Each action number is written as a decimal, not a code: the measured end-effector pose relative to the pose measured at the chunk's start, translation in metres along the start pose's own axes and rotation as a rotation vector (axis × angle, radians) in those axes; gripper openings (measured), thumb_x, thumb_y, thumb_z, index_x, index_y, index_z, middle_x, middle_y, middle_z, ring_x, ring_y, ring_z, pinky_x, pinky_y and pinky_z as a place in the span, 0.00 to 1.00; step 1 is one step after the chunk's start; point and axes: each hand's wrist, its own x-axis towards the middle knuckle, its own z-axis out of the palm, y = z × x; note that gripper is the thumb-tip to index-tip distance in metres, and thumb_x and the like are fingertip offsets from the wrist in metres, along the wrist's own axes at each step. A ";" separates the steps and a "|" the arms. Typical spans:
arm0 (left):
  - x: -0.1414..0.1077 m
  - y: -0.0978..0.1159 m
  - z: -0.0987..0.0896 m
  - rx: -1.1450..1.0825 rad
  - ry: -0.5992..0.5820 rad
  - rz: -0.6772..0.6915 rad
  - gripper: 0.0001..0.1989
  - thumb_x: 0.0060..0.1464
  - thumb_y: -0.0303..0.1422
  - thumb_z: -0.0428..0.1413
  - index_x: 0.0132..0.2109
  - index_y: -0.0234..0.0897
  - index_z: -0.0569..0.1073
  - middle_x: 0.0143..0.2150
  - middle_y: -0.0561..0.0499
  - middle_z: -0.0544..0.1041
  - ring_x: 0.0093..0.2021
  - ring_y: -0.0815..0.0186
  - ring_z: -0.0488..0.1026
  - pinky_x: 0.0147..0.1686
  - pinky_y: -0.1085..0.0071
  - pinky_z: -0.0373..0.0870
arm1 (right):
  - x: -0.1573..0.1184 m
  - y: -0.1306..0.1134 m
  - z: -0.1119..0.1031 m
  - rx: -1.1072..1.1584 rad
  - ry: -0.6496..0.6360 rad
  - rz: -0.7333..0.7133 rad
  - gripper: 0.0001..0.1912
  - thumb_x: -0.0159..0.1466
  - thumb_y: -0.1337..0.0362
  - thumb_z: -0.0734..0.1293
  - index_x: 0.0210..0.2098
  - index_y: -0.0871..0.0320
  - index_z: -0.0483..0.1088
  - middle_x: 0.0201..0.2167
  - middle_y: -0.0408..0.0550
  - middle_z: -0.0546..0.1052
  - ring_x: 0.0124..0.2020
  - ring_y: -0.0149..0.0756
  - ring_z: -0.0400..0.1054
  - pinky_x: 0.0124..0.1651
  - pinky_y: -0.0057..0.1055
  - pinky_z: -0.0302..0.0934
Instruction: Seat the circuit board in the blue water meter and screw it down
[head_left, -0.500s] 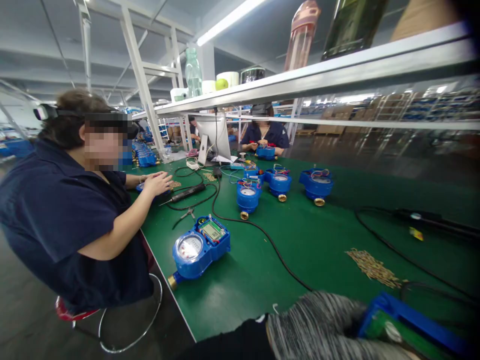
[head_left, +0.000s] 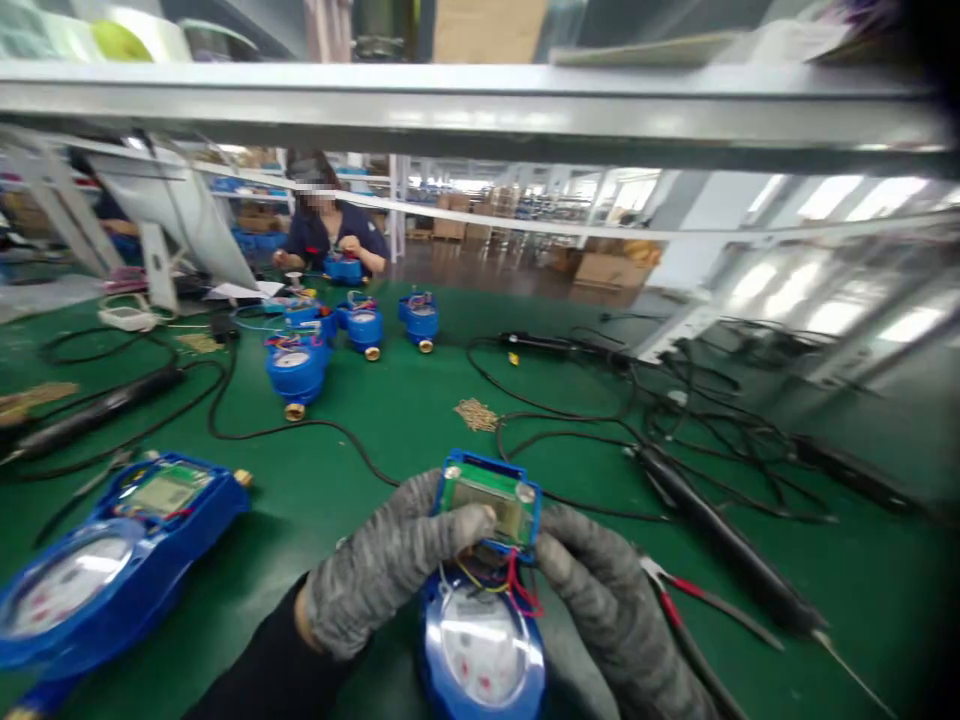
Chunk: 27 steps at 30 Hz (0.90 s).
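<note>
A worker's gloved left hand (head_left: pixel 382 570) and right hand (head_left: pixel 600 610) grip a blue water meter (head_left: pixel 484 640) at six o'clock on the green bench (head_left: pixel 405 420), its green circuit module (head_left: pixel 491 497) raised, wires exposed, cover not yet closed.

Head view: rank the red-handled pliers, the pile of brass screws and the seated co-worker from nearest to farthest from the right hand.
1. Red-handled pliers, on the mat just right of the right hand.
2. Pile of brass screws, mid-table, ahead and slightly left.
3. Seated co-worker, at the table's far end, left.
</note>
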 end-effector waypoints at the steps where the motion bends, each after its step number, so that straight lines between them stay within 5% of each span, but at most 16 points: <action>1: 0.000 -0.004 -0.003 -0.008 0.013 -0.027 0.13 0.63 0.30 0.56 0.53 0.38 0.77 0.52 0.48 0.80 0.54 0.55 0.77 0.56 0.57 0.74 | 0.000 0.000 0.001 0.087 0.005 0.108 0.09 0.70 0.60 0.63 0.38 0.54 0.74 0.30 0.44 0.79 0.28 0.36 0.74 0.29 0.29 0.69; 5: -0.003 -0.027 -0.015 -0.008 0.183 -0.117 0.17 0.59 0.34 0.61 0.55 0.41 0.76 0.59 0.48 0.76 0.62 0.53 0.69 0.64 0.57 0.65 | 0.003 0.001 0.009 0.283 0.025 0.385 0.09 0.65 0.58 0.67 0.32 0.56 0.73 0.29 0.44 0.77 0.31 0.36 0.71 0.32 0.30 0.65; 9: -0.001 -0.040 -0.022 -0.085 0.199 -0.105 0.19 0.58 0.36 0.61 0.57 0.40 0.76 0.56 0.46 0.77 0.61 0.49 0.70 0.63 0.53 0.65 | 0.004 0.000 0.012 0.411 0.001 0.477 0.09 0.64 0.57 0.68 0.33 0.57 0.73 0.30 0.46 0.77 0.34 0.38 0.70 0.36 0.33 0.64; 18: 0.004 -0.033 -0.015 -0.243 0.165 -0.078 0.24 0.57 0.37 0.62 0.60 0.38 0.73 0.54 0.43 0.79 0.59 0.49 0.72 0.61 0.55 0.67 | 0.009 0.002 0.024 0.444 0.023 0.467 0.09 0.63 0.58 0.70 0.31 0.58 0.74 0.30 0.45 0.77 0.33 0.36 0.70 0.36 0.31 0.64; 27: 0.002 -0.035 -0.016 -0.356 0.267 -0.130 0.14 0.55 0.37 0.63 0.48 0.36 0.80 0.52 0.44 0.80 0.61 0.49 0.70 0.63 0.54 0.66 | 0.005 0.005 0.037 0.383 0.103 0.415 0.05 0.64 0.61 0.69 0.34 0.56 0.73 0.34 0.46 0.77 0.38 0.37 0.71 0.42 0.34 0.65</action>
